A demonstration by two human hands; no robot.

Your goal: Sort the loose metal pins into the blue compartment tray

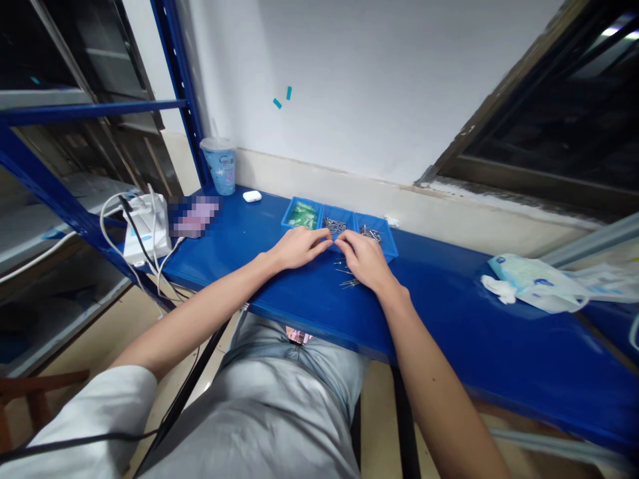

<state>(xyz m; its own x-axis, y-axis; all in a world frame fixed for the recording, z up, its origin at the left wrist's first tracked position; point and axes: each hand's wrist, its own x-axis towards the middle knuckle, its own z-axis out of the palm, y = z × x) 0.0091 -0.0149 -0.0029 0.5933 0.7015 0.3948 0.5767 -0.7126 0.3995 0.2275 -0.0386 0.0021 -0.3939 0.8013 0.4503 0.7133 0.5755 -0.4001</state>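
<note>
My left hand (pixel 302 247) and my right hand (pixel 368 261) meet above the blue table, thumb and fingers pinched on each. Whatever sits between the fingertips is too small to make out. Just behind them stand three blue bins. Small green pieces (pixel 303 214) fill the left bin (pixel 288 218). Shiny metal pieces (pixel 333 225) lie in the middle bin, and more metal pieces (pixel 370 233) in the right bin (pixel 390 247). Several thin metal pins (pixel 349 283) are spread on the table beside my right hand, which partly covers them.
A lidded blue cup (pixel 221 166), a white earbud case (pixel 252 196) and a blurred-out pinkish item (pixel 197 216) stand to the left. Cables run from a white power strip (pixel 147 229). On the right lies a tissue pack (pixel 539 283). A wall (pixel 339 86) closes the back.
</note>
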